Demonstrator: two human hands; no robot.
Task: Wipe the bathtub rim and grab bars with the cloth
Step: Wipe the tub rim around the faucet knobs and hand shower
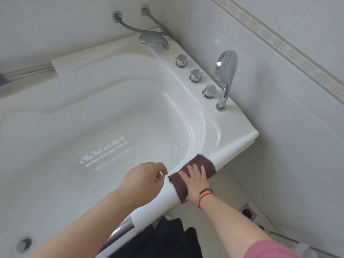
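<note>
White bathtub rim (236, 155) running lower-left to upper-right, brown cloth (208, 164) draped across, right hand (195, 176) flat on it, left hand (143, 178) loosely curled, empty.

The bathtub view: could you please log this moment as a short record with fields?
setting: white bathtub against tiled walls
cloth: dark brown cloth draped over the near rim
right hand: right hand flat on the cloth, fingers spread
left hand: left hand loosely curled by the rim, holding nothing, left of the cloth
near grab bar: chrome bar in the rim, untouched
far grab bar: chrome bar at far left
fixtures: spout, three knobs, hand shower
</note>
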